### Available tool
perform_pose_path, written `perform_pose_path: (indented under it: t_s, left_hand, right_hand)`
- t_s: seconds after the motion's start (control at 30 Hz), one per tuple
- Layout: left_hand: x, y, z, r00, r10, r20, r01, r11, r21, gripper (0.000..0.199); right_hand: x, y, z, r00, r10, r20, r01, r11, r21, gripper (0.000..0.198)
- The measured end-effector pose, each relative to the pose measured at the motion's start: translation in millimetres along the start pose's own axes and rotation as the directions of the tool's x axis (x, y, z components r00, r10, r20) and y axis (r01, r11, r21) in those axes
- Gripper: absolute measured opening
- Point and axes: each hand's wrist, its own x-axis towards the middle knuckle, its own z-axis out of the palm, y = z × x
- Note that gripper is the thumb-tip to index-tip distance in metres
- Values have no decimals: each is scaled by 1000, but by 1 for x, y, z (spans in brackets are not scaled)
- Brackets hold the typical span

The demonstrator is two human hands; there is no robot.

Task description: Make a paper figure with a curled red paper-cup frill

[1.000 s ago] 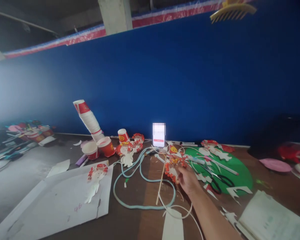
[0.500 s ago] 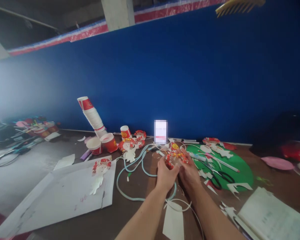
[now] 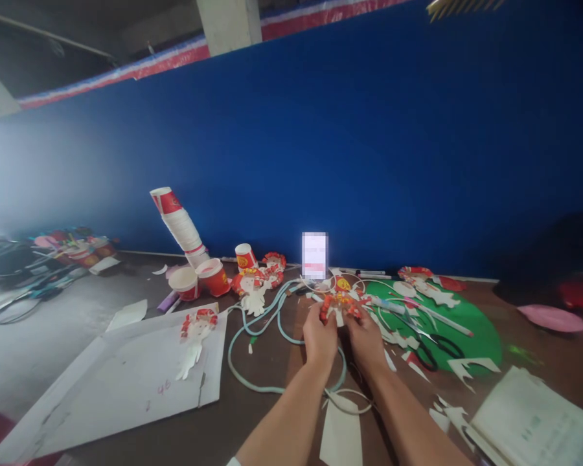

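Observation:
A red-and-white paper figure (image 3: 339, 301) with a ruffled red edge is held up between my two hands over the brown table. My left hand (image 3: 319, 338) pinches its left side with thumb and fingers. On the opposite side, my right hand (image 3: 366, 338) grips the ruffled edge. Both thumbs face each other near the white middle part, and some fingertips are hidden behind the figure. Similar paper figures lie close by: one (image 3: 251, 291) left of my hands, and another (image 3: 197, 336) on a white board (image 3: 126, 382).
Light-blue cable (image 3: 230, 362) loops around my left hand's side. Scissors (image 3: 430, 336) and paper scraps lie on a green round mat (image 3: 486, 330). Stacked paper cups (image 3: 182, 226) lean at the back left. A lit phone screen (image 3: 315, 255) stands behind my hands; a notebook (image 3: 534, 414) lies front right.
My right hand has turned, from open-looking fingers beside the paper figure to a pinch on its right edge. The figure now faces me more squarely. The view has shifted slightly.

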Motion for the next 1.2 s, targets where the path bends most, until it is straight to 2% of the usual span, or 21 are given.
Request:
perform_pose_path:
  t_s: [0.17,0.4,0.47,0.63,0.77,0.87,0.97,1.03,1.13,1.2]
  left_hand:
    - [1,-1,2,997,71,9,-72,997,28,22]
    - [5,-7,0,998,59,26,-61,995,76,17]
    - [5,-8,0,997,65,27,-68,993,95,18]
    - [4,-9,1,993,114,29,-118,979,169,19]
    - [4,-10,-2,986,159,52,-167,947,273,18]
    - [3,-7,-5,980,198,3,-186,916,356,22]
    - [3,-1,-9,956,289,-42,-250,885,393,37]
    - [4,3,-11,929,369,0,-337,849,408,41]
    - [7,7,-13,887,451,95,-447,790,419,37]
    - [10,9,-14,879,458,134,-466,765,443,31]
  right_hand:
    - [0,-3,-1,998,37,-54,-42,996,-80,50]
    - [-1,-4,0,1000,21,-9,-21,1000,22,60]
    - [-1,-5,1,1000,18,-11,-18,1000,-5,61]
    - [-3,-7,1,1000,-16,-8,15,992,-121,51]
    - [-2,-8,0,1000,16,9,-14,990,-140,41]
    - [-3,-10,0,1000,30,-4,-30,989,-146,40]
    - [-5,-14,1,1000,19,15,-17,995,-99,40]
    - [-6,-15,2,999,31,44,-29,999,-44,42]
    - [-7,-14,3,996,61,71,-63,998,25,41]
    - [-6,-13,4,995,73,68,-76,996,49,38]
